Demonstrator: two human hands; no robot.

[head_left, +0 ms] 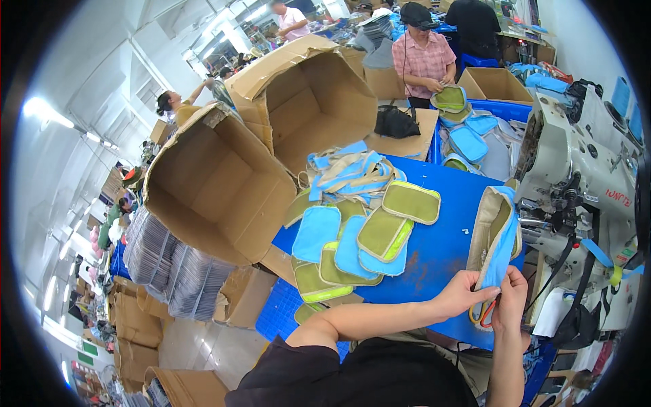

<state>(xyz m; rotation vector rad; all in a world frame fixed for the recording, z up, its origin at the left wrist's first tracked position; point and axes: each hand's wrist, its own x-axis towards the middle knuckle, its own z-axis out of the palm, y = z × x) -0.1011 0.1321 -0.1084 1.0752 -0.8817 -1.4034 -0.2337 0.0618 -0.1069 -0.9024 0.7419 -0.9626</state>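
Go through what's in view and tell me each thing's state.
Fabric piece: held in both hands
Left hand: pinching it
Right hand: pinching it
Orange-handled scissors: partly hidden
Olive and blue panels: loosely overlapping
Fabric strips: heaped, tangled
Front cardboard box: open
Rear cardboard box: open
Gray stacks: strapped
Ceiling light: lit

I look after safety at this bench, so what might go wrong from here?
What look like orange-handled scissors sit beside the left hand and right hand pinching the blue-and-beige piece, so a finger might get nicked. Green and blue pads overlap near the left forearm, which could brush some off the blue table. The strips lie tangled and may snag if pulled.
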